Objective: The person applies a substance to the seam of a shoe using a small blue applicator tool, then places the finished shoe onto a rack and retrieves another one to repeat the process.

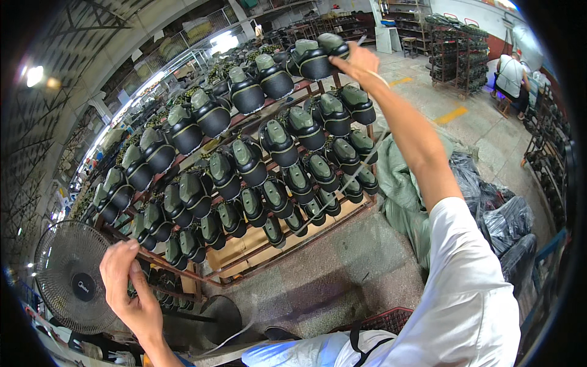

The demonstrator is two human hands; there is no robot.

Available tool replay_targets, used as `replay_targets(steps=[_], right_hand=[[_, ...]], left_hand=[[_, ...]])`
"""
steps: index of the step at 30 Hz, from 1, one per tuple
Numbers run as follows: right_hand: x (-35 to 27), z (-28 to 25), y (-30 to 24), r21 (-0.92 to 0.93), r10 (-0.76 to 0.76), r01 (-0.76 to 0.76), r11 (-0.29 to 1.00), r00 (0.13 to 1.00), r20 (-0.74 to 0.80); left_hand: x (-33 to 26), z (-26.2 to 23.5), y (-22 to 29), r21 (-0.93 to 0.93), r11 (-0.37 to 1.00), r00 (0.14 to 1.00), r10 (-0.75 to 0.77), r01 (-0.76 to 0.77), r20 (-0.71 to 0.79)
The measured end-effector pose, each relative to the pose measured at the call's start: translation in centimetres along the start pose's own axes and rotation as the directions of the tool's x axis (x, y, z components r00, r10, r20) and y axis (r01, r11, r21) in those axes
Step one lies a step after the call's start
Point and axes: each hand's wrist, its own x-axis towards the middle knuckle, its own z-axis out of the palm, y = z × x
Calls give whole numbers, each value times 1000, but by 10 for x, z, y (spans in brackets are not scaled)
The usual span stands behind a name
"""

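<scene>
My right hand [361,62] reaches to the top row of a metal rack, its fingers closed on a thin pale stick [362,40]. Its thumb points at a shoe [332,44] with a dark green upper and black toe; whether it touches the shoe I cannot tell. My left hand [129,287] is raised in front of a fan, fingers loosely curled, the thumb apart from them, and nothing visible in them. More green-and-black shoes [249,160] stand toe-out in several tilted rows on the rack [229,278].
A black fan [73,275] stands at left. Green sacks [400,189] and black plastic bags [510,223] lie right of the rack. A thin pale cord [333,199] crosses before the shoes. At far right a person [512,76] sits near another loaded rack [458,55].
</scene>
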Motion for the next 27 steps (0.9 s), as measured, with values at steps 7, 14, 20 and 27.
replay_targets(steps=[7, 14, 20, 27], right_hand=[[-18, 56, 39, 408, -16, 108, 907, 975, -222], [-142, 108, 150, 368, 280, -293, 883, 956, 88], [-121, 95, 134, 141, 329, -364, 921, 918, 221], [-242, 54, 146, 407, 388, -317, 857, 916, -102]], left_hand=[[-42, 15, -31, 57, 985, 956, -174, 165, 235], [-97, 7, -61, -4, 873, 823, -459, 489, 335], [-71, 58, -37, -202, 881, 854, -321, 428, 410], [-88, 60, 8, -218, 944, 845, -102, 249, 524]])
